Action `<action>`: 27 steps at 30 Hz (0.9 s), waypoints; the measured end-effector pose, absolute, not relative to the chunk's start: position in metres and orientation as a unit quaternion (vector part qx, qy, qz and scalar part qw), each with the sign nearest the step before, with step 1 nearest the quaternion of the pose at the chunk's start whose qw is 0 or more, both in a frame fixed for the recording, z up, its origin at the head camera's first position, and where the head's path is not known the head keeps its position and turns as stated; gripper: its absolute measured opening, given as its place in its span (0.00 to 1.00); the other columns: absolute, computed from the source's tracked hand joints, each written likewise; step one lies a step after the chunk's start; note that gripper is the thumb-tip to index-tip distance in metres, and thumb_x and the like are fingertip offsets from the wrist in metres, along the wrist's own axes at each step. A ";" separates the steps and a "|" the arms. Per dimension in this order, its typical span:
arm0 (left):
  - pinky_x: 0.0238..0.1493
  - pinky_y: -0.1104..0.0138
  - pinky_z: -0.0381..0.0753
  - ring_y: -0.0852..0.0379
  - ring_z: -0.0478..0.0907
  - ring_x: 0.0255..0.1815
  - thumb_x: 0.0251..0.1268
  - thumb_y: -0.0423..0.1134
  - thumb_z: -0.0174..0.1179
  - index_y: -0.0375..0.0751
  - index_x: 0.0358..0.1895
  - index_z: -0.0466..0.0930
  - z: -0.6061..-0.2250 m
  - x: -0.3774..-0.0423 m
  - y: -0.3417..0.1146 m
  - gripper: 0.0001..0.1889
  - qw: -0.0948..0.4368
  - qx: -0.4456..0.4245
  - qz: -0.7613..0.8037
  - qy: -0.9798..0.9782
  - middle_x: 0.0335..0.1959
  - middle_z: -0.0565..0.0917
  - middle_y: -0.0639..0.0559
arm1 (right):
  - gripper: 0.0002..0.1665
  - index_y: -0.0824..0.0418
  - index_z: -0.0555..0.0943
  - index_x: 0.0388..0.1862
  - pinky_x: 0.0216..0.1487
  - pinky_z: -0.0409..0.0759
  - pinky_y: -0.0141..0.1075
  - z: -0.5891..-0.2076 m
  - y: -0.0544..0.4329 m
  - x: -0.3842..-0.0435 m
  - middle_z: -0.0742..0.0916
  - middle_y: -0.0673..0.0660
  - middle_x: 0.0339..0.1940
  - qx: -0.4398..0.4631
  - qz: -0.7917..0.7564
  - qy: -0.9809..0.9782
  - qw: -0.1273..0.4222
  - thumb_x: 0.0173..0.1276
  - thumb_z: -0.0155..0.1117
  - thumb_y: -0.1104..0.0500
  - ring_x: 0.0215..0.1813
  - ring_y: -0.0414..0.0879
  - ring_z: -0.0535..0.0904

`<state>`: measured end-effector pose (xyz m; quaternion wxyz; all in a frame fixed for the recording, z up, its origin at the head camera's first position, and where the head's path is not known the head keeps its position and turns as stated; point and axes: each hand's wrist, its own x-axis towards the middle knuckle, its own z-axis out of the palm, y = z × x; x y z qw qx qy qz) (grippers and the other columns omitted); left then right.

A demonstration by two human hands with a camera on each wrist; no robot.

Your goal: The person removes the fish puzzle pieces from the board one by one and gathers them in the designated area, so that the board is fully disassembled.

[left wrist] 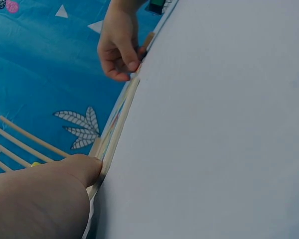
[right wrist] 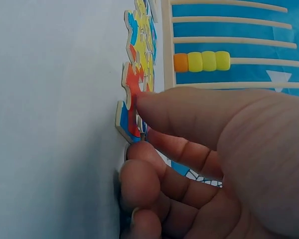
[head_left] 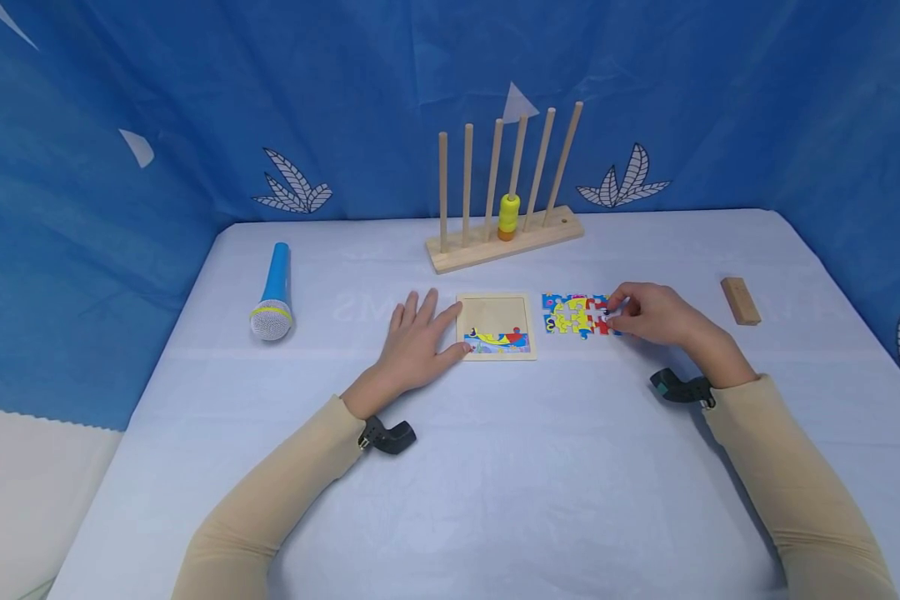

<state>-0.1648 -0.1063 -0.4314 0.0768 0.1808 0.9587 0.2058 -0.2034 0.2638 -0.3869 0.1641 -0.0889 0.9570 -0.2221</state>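
Observation:
My left hand [head_left: 414, 343] lies with fingers spread at the left side of a wooden puzzle tray [head_left: 497, 312], its thumb on the frame. Joined pieces [head_left: 497, 342] fill the tray's lower part; bare wood shows above them. To the right, a cluster of loose jigsaw pieces [head_left: 567, 316] in yellow, red and blue lies on the cloth. At that cluster's right end my right hand [head_left: 656, 315] pinches a puzzle piece between thumb and fingers, which mostly cover it. Beside the thumb in the right wrist view is a red piece [right wrist: 131, 82].
Behind the tray stands a wooden peg rack [head_left: 450, 261] with yellow and orange beads [head_left: 508, 215] on one rod. A blue toy microphone [head_left: 273, 292] lies at the left, a wooden block [head_left: 740, 301] at the right. A blue curtain [head_left: 390, 100] hangs behind the white-covered table [head_left: 510, 483].

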 end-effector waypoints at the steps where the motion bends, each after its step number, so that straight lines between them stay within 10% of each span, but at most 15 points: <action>1: 0.81 0.37 0.36 0.32 0.34 0.85 0.72 0.62 0.52 0.52 0.81 0.59 -0.431 -0.165 -0.106 0.38 0.077 0.181 0.205 0.959 0.85 0.47 0.36 | 0.19 0.65 0.79 0.52 0.30 0.72 0.36 -0.387 0.264 -0.203 0.79 0.57 0.28 -0.089 -0.222 0.957 0.163 0.66 0.71 0.58 0.31 0.49 0.73; 27: 0.81 0.37 0.37 0.32 0.34 0.85 0.72 0.62 0.53 0.52 0.81 0.59 -0.431 -0.165 -0.107 0.38 0.077 0.181 0.207 0.958 0.85 0.47 0.36 | 0.17 0.65 0.79 0.52 0.31 0.73 0.37 -0.385 0.262 -0.202 0.80 0.59 0.31 -0.082 -0.230 0.955 0.166 0.70 0.66 0.56 0.29 0.48 0.75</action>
